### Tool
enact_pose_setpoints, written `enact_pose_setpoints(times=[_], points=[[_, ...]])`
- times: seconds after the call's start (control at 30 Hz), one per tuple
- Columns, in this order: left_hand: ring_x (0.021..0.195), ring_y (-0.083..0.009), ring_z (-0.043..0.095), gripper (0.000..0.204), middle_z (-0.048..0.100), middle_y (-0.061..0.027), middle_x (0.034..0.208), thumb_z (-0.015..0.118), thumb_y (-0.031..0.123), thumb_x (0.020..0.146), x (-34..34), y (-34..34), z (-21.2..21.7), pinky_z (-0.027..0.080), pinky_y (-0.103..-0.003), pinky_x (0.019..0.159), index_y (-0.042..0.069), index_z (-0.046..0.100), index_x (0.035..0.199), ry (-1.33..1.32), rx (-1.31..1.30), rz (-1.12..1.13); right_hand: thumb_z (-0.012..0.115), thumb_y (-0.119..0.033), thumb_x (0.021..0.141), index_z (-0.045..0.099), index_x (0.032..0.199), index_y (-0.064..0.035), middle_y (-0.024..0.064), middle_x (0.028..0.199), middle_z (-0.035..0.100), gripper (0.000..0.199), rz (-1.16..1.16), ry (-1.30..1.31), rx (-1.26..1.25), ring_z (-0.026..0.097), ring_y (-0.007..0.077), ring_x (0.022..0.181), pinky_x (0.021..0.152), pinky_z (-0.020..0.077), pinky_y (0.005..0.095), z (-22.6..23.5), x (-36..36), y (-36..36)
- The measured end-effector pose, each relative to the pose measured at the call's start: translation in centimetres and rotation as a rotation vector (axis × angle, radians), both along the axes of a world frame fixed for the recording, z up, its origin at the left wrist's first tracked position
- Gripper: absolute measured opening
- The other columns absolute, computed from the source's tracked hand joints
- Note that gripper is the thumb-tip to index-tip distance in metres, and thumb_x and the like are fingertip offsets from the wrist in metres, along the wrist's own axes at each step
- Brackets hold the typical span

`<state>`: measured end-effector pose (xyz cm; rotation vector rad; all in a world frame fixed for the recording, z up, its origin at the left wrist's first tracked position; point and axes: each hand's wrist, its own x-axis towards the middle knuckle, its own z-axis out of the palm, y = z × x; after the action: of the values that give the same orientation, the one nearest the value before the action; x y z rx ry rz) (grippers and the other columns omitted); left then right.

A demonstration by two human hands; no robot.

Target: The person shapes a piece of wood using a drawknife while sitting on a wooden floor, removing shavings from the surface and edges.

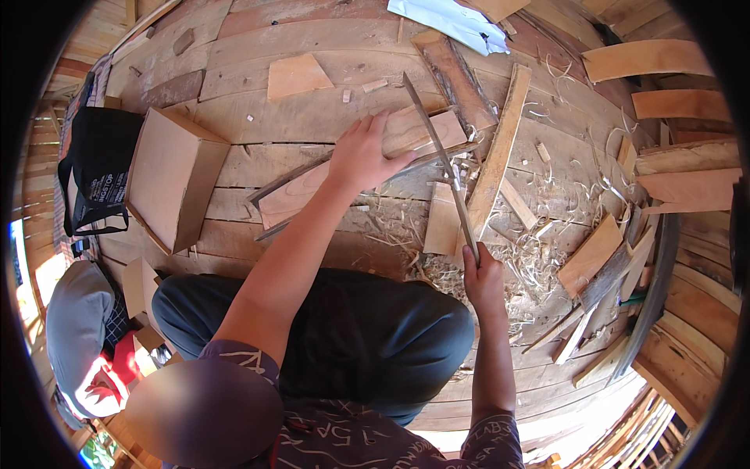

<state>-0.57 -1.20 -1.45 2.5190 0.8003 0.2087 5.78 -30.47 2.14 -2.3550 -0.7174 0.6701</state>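
Note:
My left hand grips a short piece of wood, its thumb and fingers spread over it. That piece lies over a longer plank, which slants from lower left to upper right on the floor. My right hand is closed round the near end of a long, narrow-bladed tool. The blade reaches away from me, across the right part of the wood. Whether it is a machete or a saw seen edge-on, I cannot tell.
Pale shavings cover the plank floor at right, among a long strip and loose offcuts. An open cardboard box and a black bag stand at left. A white sheet lies at the far side.

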Motion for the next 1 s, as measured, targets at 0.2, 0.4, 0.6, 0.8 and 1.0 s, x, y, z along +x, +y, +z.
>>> enact_pose_setpoints(times=[0.2,0.4,0.6,0.8,1.0], points=[[0.118,-0.0369,0.055,0.083,0.056,-0.0218,0.128,0.070,0.054,0.079,-0.1,0.1,0.4,0.045,-0.043,0.099,0.002,0.044,0.138,0.055,-0.030,-0.005,0.057,-0.021,0.097,0.059,0.089,-0.0002,0.0246,0.058,0.056,0.022,-0.004,0.020,-0.094,0.058,0.0456,0.056,0.048,0.0418,0.0488,0.8,-0.1,-0.9],[0.112,-0.0378,0.057,0.082,0.059,-0.0209,0.123,0.069,0.057,0.078,-0.1,0.4,0.3,0.046,-0.044,0.097,0.003,0.048,0.136,0.035,-0.034,-0.028,0.056,-0.024,0.097,0.058,0.090,-0.0015,0.0260,0.062,0.059,0.023,0.027,-0.013,-0.202,0.060,0.0479,0.062,0.051,0.0449,0.0526,1.5,0.0,-0.4],[0.110,-0.0379,0.058,0.079,0.061,-0.0204,0.119,0.067,0.058,0.080,-0.3,0.1,-0.2,0.045,-0.046,0.096,0.003,0.050,0.134,-0.029,0.021,-0.033,0.054,-0.025,0.098,0.058,0.090,-0.0014,0.0278,0.065,0.060,0.025,0.059,-0.077,-0.195,0.062,0.0478,0.065,0.052,0.0468,0.0533,0.8,0.7,3.1],[0.109,-0.0358,0.060,0.078,0.062,-0.0192,0.120,0.065,0.060,0.081,0.2,0.5,-0.6,0.042,-0.045,0.097,0.004,0.051,0.132,0.055,0.034,0.041,0.055,-0.024,0.098,0.057,0.086,-0.0021,0.0235,0.057,0.057,0.025,0.026,-0.043,-0.196,0.060,0.0455,0.057,0.048,0.0453,0.0510,1.7,-0.1,1.5],[0.111,-0.0342,0.059,0.079,0.062,-0.0193,0.121,0.064,0.061,0.081,-0.2,0.9,-0.7,0.039,-0.045,0.100,0.004,0.050,0.134,0.034,0.036,-0.021,0.055,-0.023,0.098,0.056,0.085,-0.0027,0.0225,0.055,0.056,0.024,0.037,-0.038,-0.232,0.060,0.0455,0.056,0.048,0.0446,0.0505,3.3,-1.1,-0.5]])
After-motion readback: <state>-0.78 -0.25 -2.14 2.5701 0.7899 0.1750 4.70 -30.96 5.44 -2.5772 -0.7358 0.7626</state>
